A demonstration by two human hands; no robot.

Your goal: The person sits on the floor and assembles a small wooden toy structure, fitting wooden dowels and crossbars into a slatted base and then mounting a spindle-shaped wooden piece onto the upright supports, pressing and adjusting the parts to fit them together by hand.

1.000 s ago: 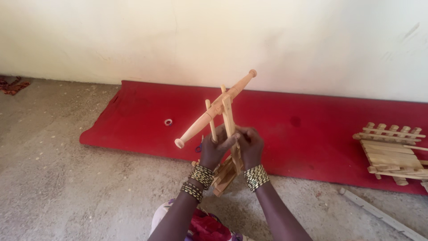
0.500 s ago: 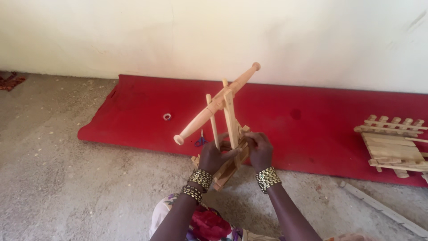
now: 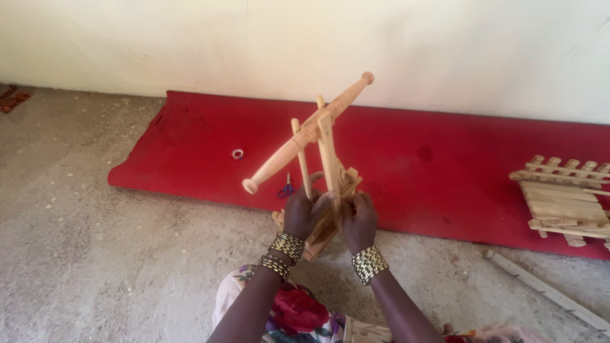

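A light wooden frame [image 3: 325,159] with two upright slats stands tilted in front of me. A long turned wooden rod [image 3: 305,134] lies slanted across its top, low at the left and high at the right. My left hand [image 3: 302,214] grips the left upright near its foot. My right hand [image 3: 359,219] holds the base just right of the other upright. Both wrists wear beaded gold bracelets.
A red mat [image 3: 406,159] lies along the white wall. On it sit a small ring of tape [image 3: 237,154], blue-handled scissors [image 3: 286,188] and, at the far right, a slatted wooden piece [image 3: 562,200]. A loose wooden strip [image 3: 546,291] rests on the concrete floor.
The view has shifted slightly, so the frame and hands sit a little further right and lower. The scissors now show behind the rod. My grip on the frame looks the same.
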